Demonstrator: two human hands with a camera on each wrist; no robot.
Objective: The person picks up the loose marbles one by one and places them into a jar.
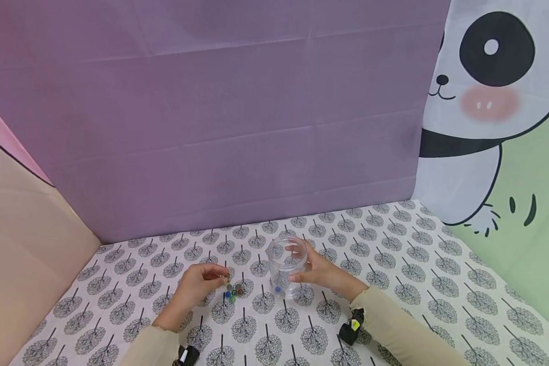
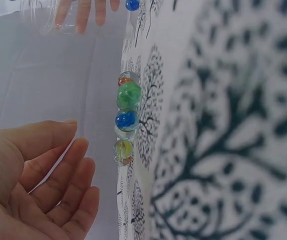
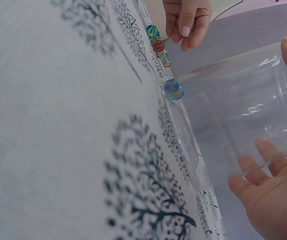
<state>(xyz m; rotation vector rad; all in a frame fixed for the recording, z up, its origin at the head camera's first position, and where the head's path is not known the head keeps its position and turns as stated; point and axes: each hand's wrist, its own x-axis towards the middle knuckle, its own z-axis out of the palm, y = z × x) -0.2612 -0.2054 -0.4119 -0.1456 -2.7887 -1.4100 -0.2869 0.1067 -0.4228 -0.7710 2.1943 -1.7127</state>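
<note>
My right hand [image 1: 317,269] holds a clear see-through jar [image 1: 287,262], thumb on the near side and fingers round the far side. The jar stands upright on the table, its round mouth facing up. A blue marble [image 3: 173,90] lies at the bottom of the jar. Left of it, several glass marbles sit in a small cluster on the cloth, among them a green marble [image 2: 129,95], a blue marble [image 2: 127,120] and a red marble [image 3: 158,46]. Beside this cluster is my left hand [image 2: 48,175], fingers loosely bent, thumb near the index fingertip, nothing between them.
A white cloth [image 1: 267,351] printed with dark trees covers the table. Behind it hangs a purple backdrop [image 1: 233,127]. A panda-printed panel [image 1: 466,178] borders the right side, and a beige panel [image 1: 23,254] the left.
</note>
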